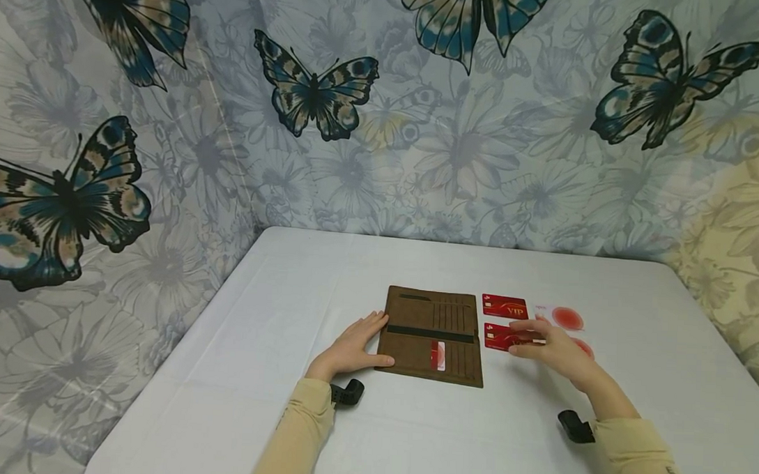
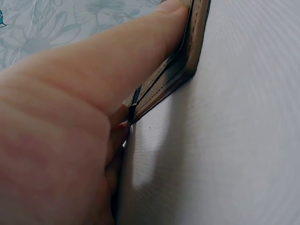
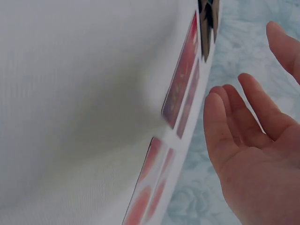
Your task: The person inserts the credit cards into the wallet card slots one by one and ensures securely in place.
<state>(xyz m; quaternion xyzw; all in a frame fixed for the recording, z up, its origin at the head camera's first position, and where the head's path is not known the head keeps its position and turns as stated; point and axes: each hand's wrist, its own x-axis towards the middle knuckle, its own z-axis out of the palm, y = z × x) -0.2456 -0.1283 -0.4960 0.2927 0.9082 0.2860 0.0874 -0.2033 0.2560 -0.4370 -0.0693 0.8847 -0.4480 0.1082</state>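
A brown wallet [image 1: 414,313] lies unfolded on the table, with a dark band across its middle and rows of card slots. My left hand [image 1: 353,345] rests at its left edge, thumb on the lower left corner, fingers stretched towards the upper part. A red and white card [image 1: 438,355] sits in a lower slot. To the right of the wallet lie an upper red VIP card [image 1: 502,305] and a lower red card [image 1: 497,337]. My right hand [image 1: 557,351] hovers over the lower row, fingers apart and holding nothing; it partly hides the cards there.
Beside the red cards lie two white ones with red circles, an upper card [image 1: 567,317] and a partly covered lower card [image 1: 584,347]. A white cloth covers the table [image 1: 223,399]. Behind it hangs a butterfly-patterned curtain [image 1: 331,179].
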